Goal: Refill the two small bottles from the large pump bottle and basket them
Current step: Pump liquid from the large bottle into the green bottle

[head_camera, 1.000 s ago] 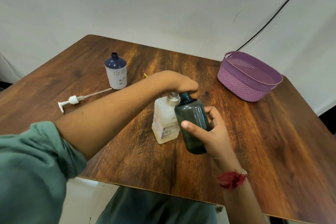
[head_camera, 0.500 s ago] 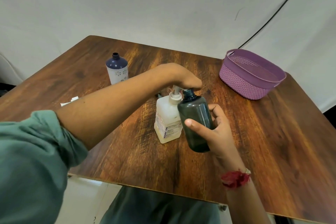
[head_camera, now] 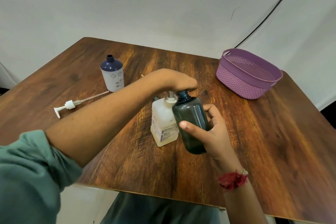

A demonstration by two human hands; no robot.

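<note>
The large whitish pump bottle [head_camera: 163, 125] stands mid-table. My left hand [head_camera: 174, 80] lies palm-down over its pump head, hiding the nozzle. My right hand [head_camera: 212, 132] grips a small dark green bottle [head_camera: 191, 122], uncapped, its open neck held right beside the pump under my left palm. A second small bottle [head_camera: 112, 72], blue on top with a white flowered sleeve, stands uncapped at the back left. The purple basket [head_camera: 245, 82] sits at the back right with nothing visible in it.
A loose white pump with a long dip tube [head_camera: 72, 104] lies on the wooden table [head_camera: 272, 142] at the left. A black cable [head_camera: 272, 11] runs down the white backdrop behind the basket. The table's front edge is near my body.
My left hand rose with the pump head and pressed down on it over the second. The green bottle stays at the nozzle. My view shifted slightly.
</note>
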